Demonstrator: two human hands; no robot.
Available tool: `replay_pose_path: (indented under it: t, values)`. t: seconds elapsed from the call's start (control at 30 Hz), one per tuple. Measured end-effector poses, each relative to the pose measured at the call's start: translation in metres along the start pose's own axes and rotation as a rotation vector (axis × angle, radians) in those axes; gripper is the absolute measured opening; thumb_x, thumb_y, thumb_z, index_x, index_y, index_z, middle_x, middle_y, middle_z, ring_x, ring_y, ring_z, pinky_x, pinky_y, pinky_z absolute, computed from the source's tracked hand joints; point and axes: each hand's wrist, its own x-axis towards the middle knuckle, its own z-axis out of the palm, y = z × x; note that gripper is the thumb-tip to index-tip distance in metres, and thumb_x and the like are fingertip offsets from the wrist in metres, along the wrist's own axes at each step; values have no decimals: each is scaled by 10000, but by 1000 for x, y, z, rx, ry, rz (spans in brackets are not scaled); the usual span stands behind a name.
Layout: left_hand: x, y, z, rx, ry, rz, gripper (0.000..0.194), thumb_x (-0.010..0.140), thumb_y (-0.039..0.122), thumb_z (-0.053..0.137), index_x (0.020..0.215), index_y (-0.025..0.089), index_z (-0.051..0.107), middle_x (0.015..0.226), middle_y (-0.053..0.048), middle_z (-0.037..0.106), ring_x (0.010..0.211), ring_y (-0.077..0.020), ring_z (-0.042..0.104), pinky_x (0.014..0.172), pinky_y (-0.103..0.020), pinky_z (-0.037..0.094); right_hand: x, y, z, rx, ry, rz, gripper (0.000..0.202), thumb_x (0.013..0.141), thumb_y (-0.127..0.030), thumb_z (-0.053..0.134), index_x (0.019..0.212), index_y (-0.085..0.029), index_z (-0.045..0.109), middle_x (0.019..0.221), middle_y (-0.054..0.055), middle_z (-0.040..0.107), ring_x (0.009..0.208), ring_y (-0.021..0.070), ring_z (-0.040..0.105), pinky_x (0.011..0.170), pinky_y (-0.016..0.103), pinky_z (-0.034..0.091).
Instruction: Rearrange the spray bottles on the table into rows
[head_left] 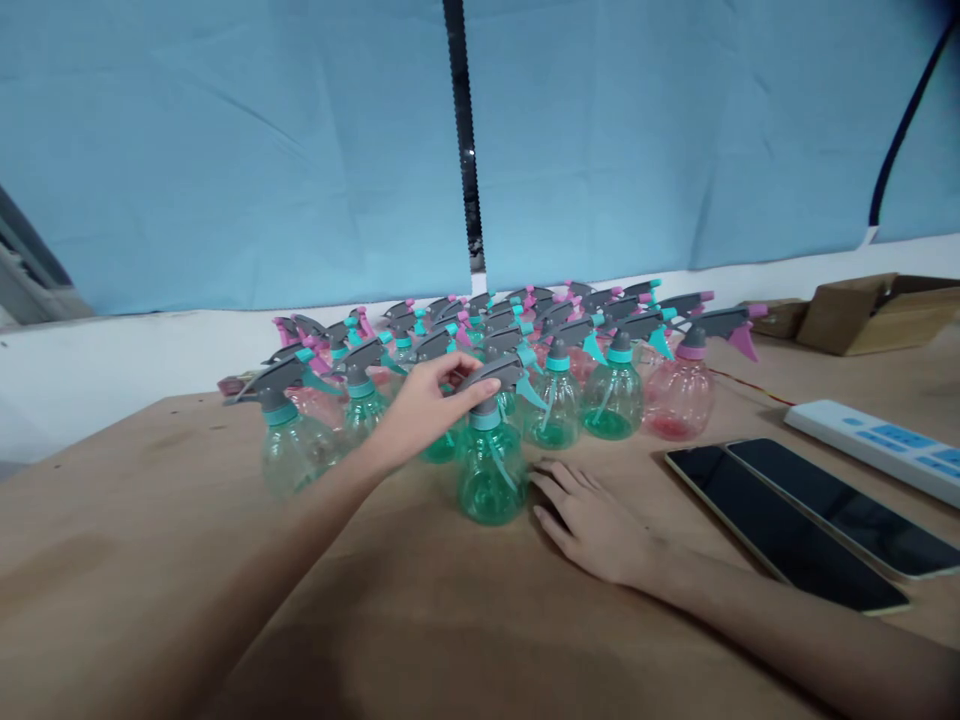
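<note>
A clear green spray bottle (491, 490) with a grey and turquoise trigger head stands upright on the wooden table, in front of the others. My left hand (427, 405) pinches its grey head between thumb and fingers. To the right of the bottle's base rests my right hand (592, 520), palm down, fingers stretched toward the bottle; whether the fingertips touch it I cannot tell. Behind are several more spray bottles in rows, among them a green one (613, 400), a pink one (679, 395) and, beyond my left forearm, another green one (292, 455).
Two dark-screened phones (780, 530) lie at the right on the table (360, 640). Beyond them is a white power strip (877, 440) with a thin wire nearby. An open cardboard box (847, 315) sits at the back right, before a wall with blue covering (300, 150).
</note>
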Motion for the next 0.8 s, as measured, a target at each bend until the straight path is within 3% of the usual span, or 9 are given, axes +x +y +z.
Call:
replay_pose_path:
  t: [0.1, 0.23, 0.43, 0.57, 0.67, 0.8]
  values:
    - [-1, -8, 5, -136, 35, -30, 244, 740, 405, 607, 793, 174, 549, 777, 1, 561, 729, -132, 524, 678, -261, 414, 0, -1, -1, -9, -13, -1, 398, 893, -246, 342, 1246, -103, 457, 1233, 166, 488, 1180, 277, 412, 962, 473, 365]
    - [-4, -19, 12, -230, -19, -115, 275, 707, 429, 632, 777, 172, 561, 749, 4, 560, 663, -123, 527, 627, -261, 423, 0, -1, -2, -15, -17, 4, 394, 894, -247, 345, 1236, -95, 470, 1229, 172, 490, 1165, 281, 423, 958, 471, 369]
    - [0, -31, 17, -364, -61, -138, 444, 633, 407, 693, 1012, 207, 573, 902, -25, 609, 787, -185, 576, 699, -318, 458, 0, 0, 1, -21, -4, -4, 401, 894, -243, 358, 1244, -83, 467, 1239, 168, 487, 1170, 278, 416, 968, 463, 364]
    - [15, -36, 22, -577, -273, -32, 660, 579, 318, 741, 1196, 269, 513, 1183, -66, 557, 960, -256, 568, 804, -374, 447, 0, 0, 1, -23, -5, 2, 401, 891, -234, 362, 1252, -89, 461, 1245, 168, 479, 1177, 277, 413, 964, 464, 365]
    - [26, -36, 32, -724, -443, 15, 606, 584, 269, 734, 1164, 252, 558, 1206, -89, 559, 1041, -282, 549, 845, -390, 440, 0, -1, -1, -29, -12, -1, 399, 894, -233, 359, 1252, -88, 460, 1249, 164, 474, 1180, 277, 405, 973, 458, 356]
    - [28, -27, 42, -835, -430, 48, 457, 687, 209, 643, 1138, 254, 589, 1103, -75, 632, 1050, -264, 563, 855, -384, 451, 0, 0, -1, -31, -18, -12, 398, 897, -239, 351, 1245, -85, 466, 1242, 167, 475, 1173, 280, 407, 974, 460, 351]
